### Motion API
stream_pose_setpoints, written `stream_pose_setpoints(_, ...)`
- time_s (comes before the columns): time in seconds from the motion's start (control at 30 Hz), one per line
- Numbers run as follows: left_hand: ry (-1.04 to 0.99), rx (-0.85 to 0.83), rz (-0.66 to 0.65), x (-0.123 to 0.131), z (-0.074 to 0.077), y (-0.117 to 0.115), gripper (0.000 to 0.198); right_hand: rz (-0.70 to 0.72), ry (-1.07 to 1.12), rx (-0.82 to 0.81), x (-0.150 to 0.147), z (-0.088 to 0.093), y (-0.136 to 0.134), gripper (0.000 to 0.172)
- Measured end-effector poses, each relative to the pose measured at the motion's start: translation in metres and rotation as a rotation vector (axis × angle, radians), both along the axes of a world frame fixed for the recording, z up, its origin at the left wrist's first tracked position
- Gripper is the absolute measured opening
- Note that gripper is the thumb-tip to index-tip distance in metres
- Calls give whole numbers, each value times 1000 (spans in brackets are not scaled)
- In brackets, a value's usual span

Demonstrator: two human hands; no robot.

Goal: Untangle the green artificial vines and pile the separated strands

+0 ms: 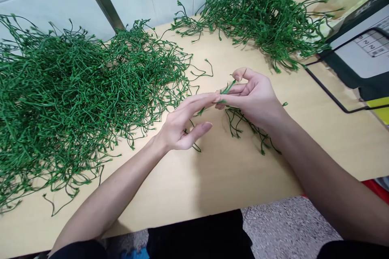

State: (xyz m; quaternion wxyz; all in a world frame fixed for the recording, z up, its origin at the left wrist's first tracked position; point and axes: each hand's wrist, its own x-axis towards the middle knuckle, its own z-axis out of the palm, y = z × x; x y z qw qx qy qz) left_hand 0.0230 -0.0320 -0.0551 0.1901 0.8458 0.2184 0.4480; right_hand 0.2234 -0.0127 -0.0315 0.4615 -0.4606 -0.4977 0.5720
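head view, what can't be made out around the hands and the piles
Stems between the hands: head view; how many, and which hand grips them, hidden by the overlapping left hand and right hand.
Loose stems: head view; partly hidden by the right hand.
Left pile: head view; cut off by the left edge.
Printed panel: head view; cut off at right, small print too blurred.

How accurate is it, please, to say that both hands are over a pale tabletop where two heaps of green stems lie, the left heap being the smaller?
Not quite: the head view shows the left heap is the larger, the right heap the smaller. The rest holds: both heaps lie on the pale tabletop, with the left hand and right hand over it.
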Motion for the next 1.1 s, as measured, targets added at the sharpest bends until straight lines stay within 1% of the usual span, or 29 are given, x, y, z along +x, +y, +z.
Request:
stream_pose_setpoints(0.13, -1, -50, 113, 4, -6, 0, 53, 20, -5, -15, 0, 2, -1, 60)
stream_pose_setpoints(0.27, 14, -43, 237, 6, -13, 2, 52, 39, -44, -35, -1, 4, -3, 62)
stream_pose_setpoints(0.43, -22, 24, 276, 5, -15, 3, 56, 52, -39, -32, -3, 3, -4, 65)
stream_pose_setpoints(0.5, -18, 58, 299, 5, -15, 2, 53, 45, -37, -21, -5, 3, -5, 65)
stream_pose_setpoints(0.6, 38, 109, 355, 6, -16, 2, 42, 30, -52, -1, -6, 4, -6, 65)
stream_pose_setpoints(0.67, 73, 182, 408, 7, -15, 3, 35, 34, -62, -1, -6, 5, -6, 64)
stream_pose_setpoints(0.8, 120, 409, 549, 7, -11, 4, 20, 76, -84, -16, -4, 9, -8, 60)
stream_pose_setpoints(0.87, 176, 485, 557, 6, -8, 3, 13, 100, -92, -24, -3, 10, -7, 58)
stream_pose_setpoints(0.97, 229, 581, 530, 5, -5, 3, 14, 128, -101, -39, -2, 10, -7, 57)
stream_pose_setpoints(1.1, 282, 695, 584, 5, -4, 3, 11, 156, -105, -50, -1, 7, -4, 56)
